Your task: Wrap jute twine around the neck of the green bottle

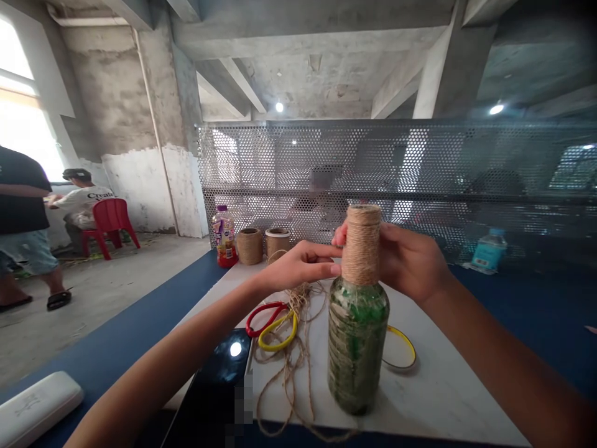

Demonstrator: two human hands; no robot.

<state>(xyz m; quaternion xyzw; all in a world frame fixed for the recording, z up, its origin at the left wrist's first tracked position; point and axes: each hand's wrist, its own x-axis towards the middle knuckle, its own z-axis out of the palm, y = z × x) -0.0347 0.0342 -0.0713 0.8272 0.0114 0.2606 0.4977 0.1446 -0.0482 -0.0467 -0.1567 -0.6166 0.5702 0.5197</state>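
A green glass bottle [358, 354] stands upright on a white board [448, 386], its neck [362, 246] wound closely with brown twine. The lower body looks coated or streaked. My right hand [413, 261] closes round the neck from behind and the right, its fingers partly hidden. From the left, my left hand [305, 264] presses thumb and forefinger against the wound neck. Loose twine [301, 298] lies tangled below my left hand and trails to the board's front edge. Scissors with red and yellow handles [289, 339] rest beside it. To the bottle's right lies a yellow-edged roll [411, 348].
Two twine spools [250, 247] and a purple-capped drink bottle [224, 236] stand at the back left. A glossy black slab [214, 373] and white case [41, 404] lie left. A perforated metal panel [280, 162] borders the table behind. A blue-labelled bottle [489, 251] sits right. People are at far left.
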